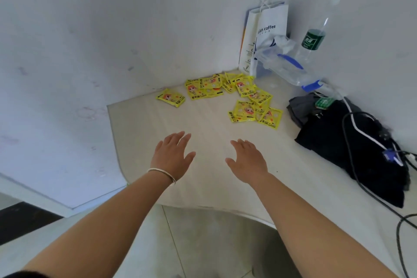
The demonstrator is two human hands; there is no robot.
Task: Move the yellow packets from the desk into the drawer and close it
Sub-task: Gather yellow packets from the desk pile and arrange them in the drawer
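Several yellow packets (228, 92) with an orange cartoon print lie scattered at the back of the pale desk (203, 183), near the wall corner. One packet (170, 97) lies apart at the left, and a small cluster (255, 113) sits nearer to me at the right. My left hand (172, 153), with a thin bracelet on its wrist, hovers over the desk with straight fingers and holds nothing. My right hand (247, 159) is stretched out beside it, also with nothing in it. Both hands are short of the packets. No drawer is in view.
A white paper coffee bag (266, 31) stands in the corner, with a crumpled clear plastic bag (284, 63) and a clear bottle with a green label (316, 34) beside it. A black bag (343, 140) with cables (361, 178) lies at the right. Tiled floor shows below the desk's front edge.
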